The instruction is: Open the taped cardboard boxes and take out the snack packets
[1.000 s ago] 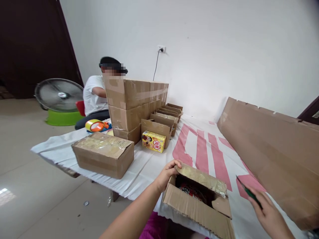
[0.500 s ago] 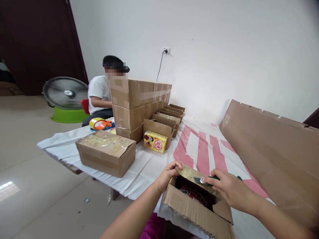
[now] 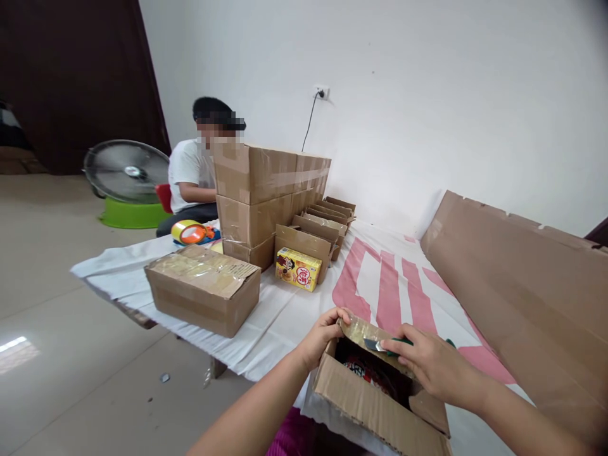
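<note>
An opened cardboard box [image 3: 375, 405] stands at the near edge of the cloth-covered table, with red and dark printed packages [image 3: 365, 373] partly visible inside. My left hand [image 3: 327, 332] pinches the left corner of its raised far flap [image 3: 363, 329]. In my right hand [image 3: 427, 361] is a green-handled cutter [image 3: 373, 344], its blade lying against that flap and pointing left. A closed, taped carton [image 3: 204, 288] sits to the left. Beyond my hands a yellow printed box [image 3: 298, 269] leans against an open carton.
Stacked taped cartons [image 3: 256, 196] stand mid-table, with a row of open cartons [image 3: 327, 221] beside them. A person [image 3: 192, 171] sits behind the stack. Tape rolls [image 3: 189, 232] lie at the left, near a fan [image 3: 128, 171]. Large cardboard [image 3: 517, 285] leans at the right.
My right hand and the cutter have moved slightly left along the flap. My left hand keeps its hold on the corner. The view has shifted a little.
</note>
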Demonstrator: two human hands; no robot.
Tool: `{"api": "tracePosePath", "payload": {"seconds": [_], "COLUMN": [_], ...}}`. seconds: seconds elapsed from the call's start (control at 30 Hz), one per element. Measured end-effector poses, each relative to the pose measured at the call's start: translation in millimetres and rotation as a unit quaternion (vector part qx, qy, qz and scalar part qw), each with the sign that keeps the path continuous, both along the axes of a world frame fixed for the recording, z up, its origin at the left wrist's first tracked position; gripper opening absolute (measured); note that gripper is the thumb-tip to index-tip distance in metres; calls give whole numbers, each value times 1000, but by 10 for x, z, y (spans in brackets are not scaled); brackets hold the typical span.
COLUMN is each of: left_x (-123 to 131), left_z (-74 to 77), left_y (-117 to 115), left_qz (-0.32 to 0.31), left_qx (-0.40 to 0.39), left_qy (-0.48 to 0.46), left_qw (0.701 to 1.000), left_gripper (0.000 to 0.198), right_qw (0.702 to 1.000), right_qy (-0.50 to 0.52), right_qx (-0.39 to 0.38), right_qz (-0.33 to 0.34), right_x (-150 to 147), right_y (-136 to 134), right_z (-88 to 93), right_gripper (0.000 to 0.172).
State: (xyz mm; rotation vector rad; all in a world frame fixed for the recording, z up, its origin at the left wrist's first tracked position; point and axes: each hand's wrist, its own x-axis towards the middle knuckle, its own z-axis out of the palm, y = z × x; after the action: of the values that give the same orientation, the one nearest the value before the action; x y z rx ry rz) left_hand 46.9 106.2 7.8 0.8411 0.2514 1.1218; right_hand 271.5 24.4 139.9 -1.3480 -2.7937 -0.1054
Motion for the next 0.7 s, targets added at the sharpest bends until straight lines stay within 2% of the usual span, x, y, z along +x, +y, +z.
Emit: {"api": "tracePosePath", "payload": {"seconds": [0.13,0.3,0.43,0.53,0.7], "left_x": [-5,-16,-13,-14,-30], "left_z": [-1,13,8,9,51], "left_y": [-11,-24,-14,-10,-29], "left_qz": [-4,-6,-5,-7,-9], "left_qx": [1,1,0,0,2], "left_qy": [-1,2,2,2,12], "left_qw": [1000,1000,1000,1000,1000], "left_gripper": [26,25,24,24,24], "right_qw": [1000,999,998,998,1000], "right_qy": [18,10,-17,-19,7], "right_qx": [12,-51,-59,-59,-17], "right_qz": [-9,-3,-24,-32,-20], "right_x": [-58,-103,-87,-92,-183], "right_y": [28,5,-33,-41,5], "right_z": [-131,66,153,52,-130], "right_gripper": [46,43,42,43,43]}}
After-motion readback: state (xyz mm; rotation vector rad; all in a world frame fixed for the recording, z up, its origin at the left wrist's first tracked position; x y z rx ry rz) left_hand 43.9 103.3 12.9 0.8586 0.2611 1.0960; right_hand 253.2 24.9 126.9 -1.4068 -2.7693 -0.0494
